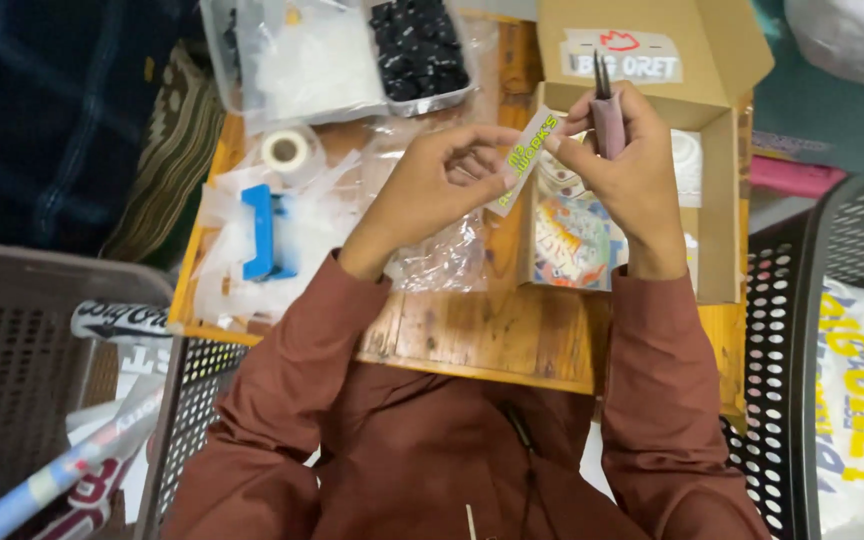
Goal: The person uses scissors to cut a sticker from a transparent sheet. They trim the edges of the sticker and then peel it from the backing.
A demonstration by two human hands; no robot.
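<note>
Left hand (442, 180) pinches lower end of small label strip (524, 158); right hand (620, 150) pinches its upper end, fingers also closed round pink-handled tweezers (607, 112), tips up. Strip hangs tilted between both hands, above table middle. Just behind: open cardboard box (722, 180) at right edge. Crumpled clear plastic (437, 255) below left hand. Blue tool (262, 232) near left edge, tape roll (285, 150) beyond it. 2 trays at far edge, black-parts tray (420, 45) among them. Both forearms bent inward, brown sleeves.

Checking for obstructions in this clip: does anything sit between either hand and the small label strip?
Nothing visible does. The left hand and right hand both pinch the strip directly, one at each end, above the table. The right hand also holds pink-handled pliers.
</note>
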